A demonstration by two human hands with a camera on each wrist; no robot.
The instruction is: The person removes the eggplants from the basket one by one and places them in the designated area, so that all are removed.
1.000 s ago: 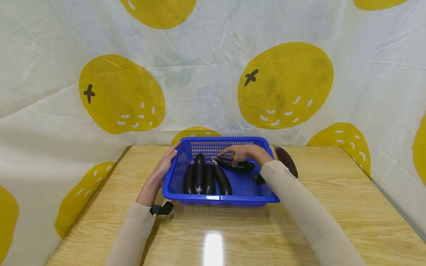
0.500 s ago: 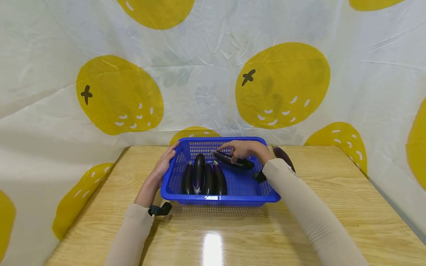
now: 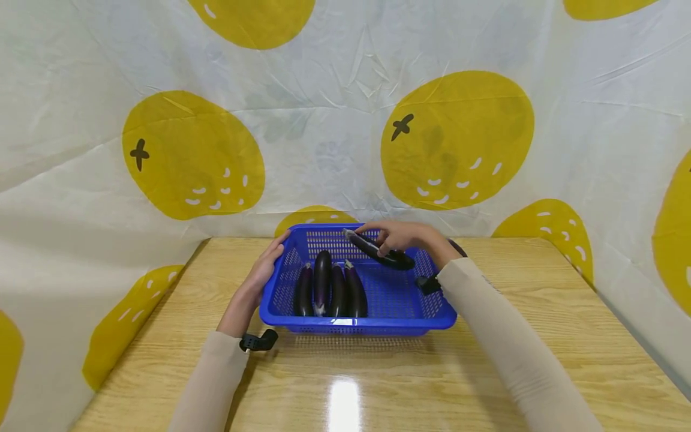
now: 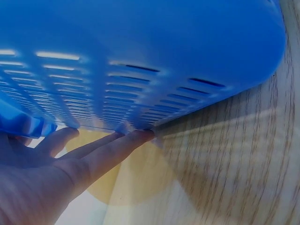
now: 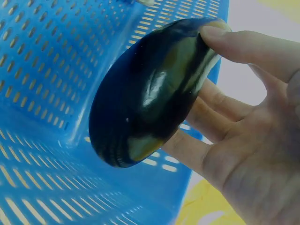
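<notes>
In the head view my right hand (image 3: 396, 235) grips a dark purple eggplant (image 3: 369, 245) between thumb and fingers, lifted near the back wall of a blue plastic basket (image 3: 378, 322). The right wrist view shows this eggplant (image 5: 150, 89) up close, thumb on one side and fingers on the other. My left hand (image 3: 264, 267) rests on the basket's left side. In the left wrist view its fingers (image 4: 115, 152) lie fairly straight against the slotted outer wall (image 4: 140, 28). Several eggplants (image 3: 322, 279) lie side by side in the left half of the basket.
Another eggplant (image 3: 457, 247) lies on the wooden table (image 3: 540, 312) right of the basket, mostly hidden behind my right arm. A white cloth (image 3: 335, 150) with yellow fruit prints hangs behind and at the sides of the table.
My right hand has raised the eggplant from the basket floor toward the back rim. The upright eggplant nearest it has swung straighter beside the others. My left hand stays at the basket's side.
</notes>
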